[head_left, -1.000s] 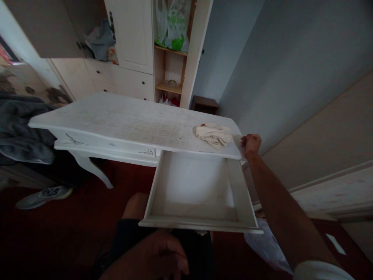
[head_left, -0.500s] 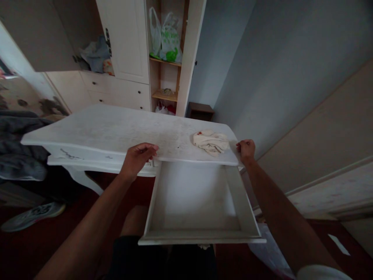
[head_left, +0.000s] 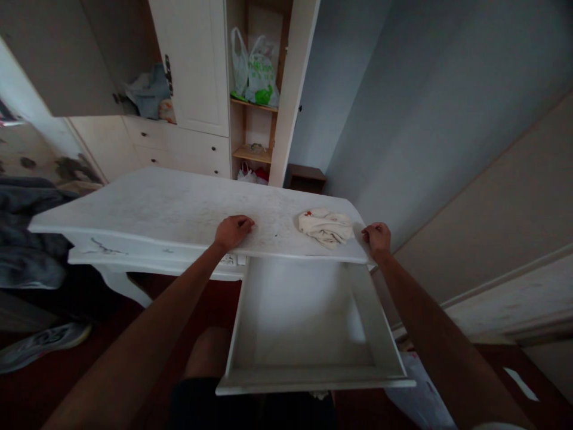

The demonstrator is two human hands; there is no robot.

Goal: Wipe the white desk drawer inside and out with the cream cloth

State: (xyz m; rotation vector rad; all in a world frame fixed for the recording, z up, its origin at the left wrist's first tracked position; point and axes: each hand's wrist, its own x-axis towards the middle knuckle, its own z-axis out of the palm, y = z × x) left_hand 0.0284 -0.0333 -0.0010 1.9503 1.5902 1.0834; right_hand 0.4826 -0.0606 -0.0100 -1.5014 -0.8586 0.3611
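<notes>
A white desk with a worn, smudged top stands in front of me. Its right-hand drawer is pulled far out towards my lap, and its bottom shows bare. My left hand is over the desktop near the front edge, just behind the drawer's left side, fingers curled in and nothing visible in them. At the desk's right end, my right hand is closed loosely, its fingertips at the edge; I cannot tell whether they press on it. Between the hands lies a crumpled cream cloth with a small red mark.
Behind the desk stands a white wardrobe with open doors and plastic bags on a shelf. A small brown cabinet sits by the grey wall. Grey fabric and a shoe are at left, a plastic bag at lower right.
My left hand has moved right and a little inward over the desktop. My right hand stays at the desk's right end. The view has tilted slightly, and the drawer remains out.
</notes>
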